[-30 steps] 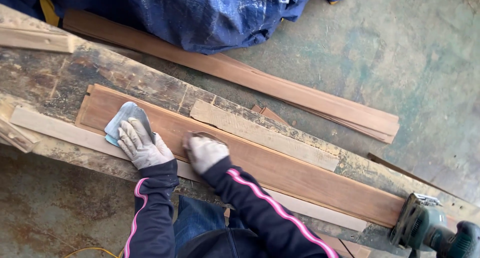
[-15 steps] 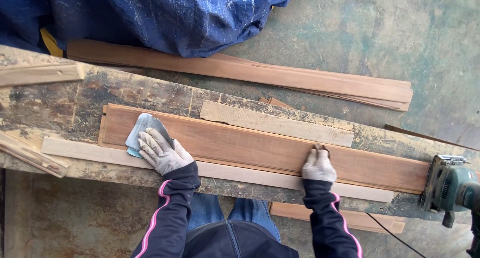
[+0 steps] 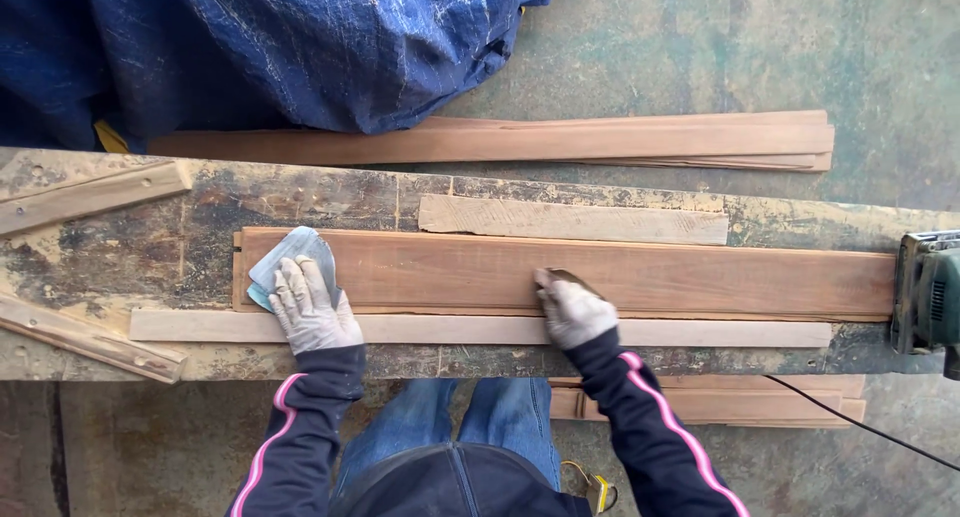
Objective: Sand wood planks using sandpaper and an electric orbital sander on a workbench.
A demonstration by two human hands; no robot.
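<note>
Left hand, gloved, pressed flat with fingers spread on a grey-blue sanding sheet at the left end of the reddish plank. Right hand, gloved too, curled on a small brown sanding piece near the middle of the same plank, by its near edge. Plank lying lengthwise along the middle of the workbench, between a pale strip at the near edge and a rough pale board toward the far edge. Green electric sander at the right end of the bench, touching the plank end. Blue tarp and more planks on the floor beyond.
</note>
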